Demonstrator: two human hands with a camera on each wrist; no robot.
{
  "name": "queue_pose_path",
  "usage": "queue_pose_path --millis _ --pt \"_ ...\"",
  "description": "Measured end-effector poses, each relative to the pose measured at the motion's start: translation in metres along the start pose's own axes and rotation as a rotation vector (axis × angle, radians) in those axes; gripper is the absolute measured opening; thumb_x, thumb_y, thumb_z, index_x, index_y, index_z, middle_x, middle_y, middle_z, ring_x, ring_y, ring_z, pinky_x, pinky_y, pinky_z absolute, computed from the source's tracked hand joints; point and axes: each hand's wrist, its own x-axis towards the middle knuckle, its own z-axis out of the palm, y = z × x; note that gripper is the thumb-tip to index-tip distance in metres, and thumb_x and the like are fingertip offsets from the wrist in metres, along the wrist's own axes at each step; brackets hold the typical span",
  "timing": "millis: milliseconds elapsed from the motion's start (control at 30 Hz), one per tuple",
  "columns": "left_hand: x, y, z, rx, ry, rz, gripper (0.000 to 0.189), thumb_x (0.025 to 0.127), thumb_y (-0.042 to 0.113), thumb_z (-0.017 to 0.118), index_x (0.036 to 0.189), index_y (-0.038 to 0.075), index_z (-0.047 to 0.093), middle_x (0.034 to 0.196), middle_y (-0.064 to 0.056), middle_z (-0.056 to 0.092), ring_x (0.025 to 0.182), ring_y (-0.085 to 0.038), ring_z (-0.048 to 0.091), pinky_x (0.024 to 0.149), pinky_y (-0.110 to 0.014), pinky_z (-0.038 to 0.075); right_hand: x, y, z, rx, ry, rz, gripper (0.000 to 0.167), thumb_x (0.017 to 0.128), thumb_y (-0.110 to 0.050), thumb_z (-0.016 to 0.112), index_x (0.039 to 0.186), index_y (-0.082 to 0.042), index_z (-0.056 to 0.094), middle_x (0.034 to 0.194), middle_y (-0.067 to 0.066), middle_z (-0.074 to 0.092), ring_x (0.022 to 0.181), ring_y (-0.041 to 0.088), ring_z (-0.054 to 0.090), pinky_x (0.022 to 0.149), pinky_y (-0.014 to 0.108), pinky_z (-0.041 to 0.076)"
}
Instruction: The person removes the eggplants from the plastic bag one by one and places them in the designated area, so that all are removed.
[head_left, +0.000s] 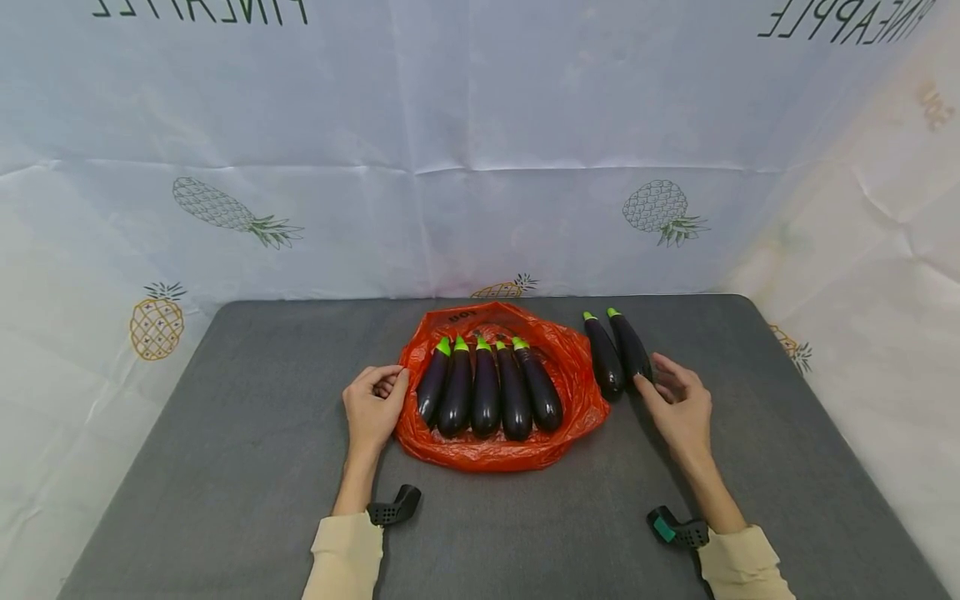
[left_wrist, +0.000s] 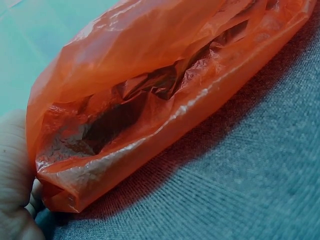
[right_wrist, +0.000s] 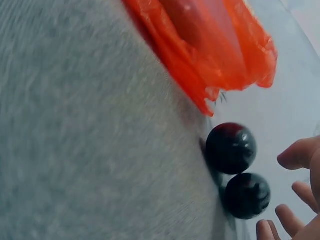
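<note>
Several dark purple eggplants (head_left: 486, 400) with green stem ends lie side by side in an open red plastic bag (head_left: 495, 455). At the bag's left edge, my left hand (head_left: 375, 406) pinches the rim between thumb and fingers. The left wrist view shows the thin bag wall (left_wrist: 130, 60) rising beside that hand (left_wrist: 12, 175). To the right of the bag lie two more eggplants, an inner one (head_left: 603, 360) and an outer one (head_left: 630, 343). My right hand (head_left: 684, 408) is beside the outer eggplant, fingers spread; the right wrist view shows a gap between fingertips (right_wrist: 290, 155) and the eggplants' round ends (right_wrist: 231, 148).
A grey table (head_left: 247, 450) lies under everything. Behind it hangs a pale cloth (head_left: 450, 108) printed with pineapples, which also covers both sides. Each wrist carries a black camera mount (head_left: 395, 506), below the hand in the head view.
</note>
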Motion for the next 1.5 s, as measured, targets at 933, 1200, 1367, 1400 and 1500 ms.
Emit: queue_pose_path --millis 933,1200,1367,1400,1500 --pt "0.0 0.001 0.0 0.02 -0.006 0.013 0.005 0.085 0.003 0.08 0.084 -0.002 0.078 0.071 -0.015 0.068 0.062 0.0 0.053 0.058 -0.007 0.043 -0.028 -0.07 0.017 0.214 -0.106 -0.136 0.04 0.086 0.011 0.074 0.125 0.004 0.069 0.105 -0.009 0.068 0.094 0.003 0.068 0.088 0.011 0.055" --pt "0.0 0.0 0.0 0.012 -0.007 0.013 0.004 0.086 0.003 0.08 0.084 0.0 0.078 0.071 -0.014 0.068 0.062 0.0 0.053 0.059 -0.007 0.043 -0.033 -0.075 0.026 0.246 -0.151 -0.172 0.039 0.084 0.013 0.074 0.121 0.006 0.07 0.105 -0.008 0.07 0.093 0.003 0.069 0.088 0.013 0.056" --pt "0.0 0.0 0.0 0.015 -0.008 0.008 0.005 0.086 0.003 0.079 0.084 0.0 0.078 0.071 -0.014 0.068 0.063 0.0 0.053 0.059 -0.007 0.043 -0.036 -0.076 0.031 0.274 -0.179 -0.183 0.038 0.083 0.015 0.074 0.12 0.01 0.069 0.107 0.002 0.072 0.092 0.004 0.069 0.087 0.014 0.056" --pt "0.0 0.0 0.0 0.016 -0.008 0.008 0.005 0.086 0.003 0.079 0.084 0.0 0.078 0.071 -0.014 0.068 0.063 0.0 0.053 0.059 -0.007 0.043 -0.036 -0.076 0.032 0.278 -0.186 -0.187 0.038 0.083 0.015 0.074 0.12 0.011 0.068 0.108 0.004 0.071 0.092 0.004 0.069 0.087 0.014 0.056" --pt "-0.001 0.0 0.0 0.018 -0.007 0.008 0.005 0.086 0.004 0.079 0.084 0.0 0.078 0.071 -0.014 0.068 0.063 0.0 0.053 0.059 -0.007 0.043 -0.038 -0.076 0.035 0.277 -0.209 -0.2 0.038 0.083 0.014 0.074 0.121 0.012 0.068 0.109 0.01 0.071 0.093 0.004 0.069 0.087 0.014 0.057"
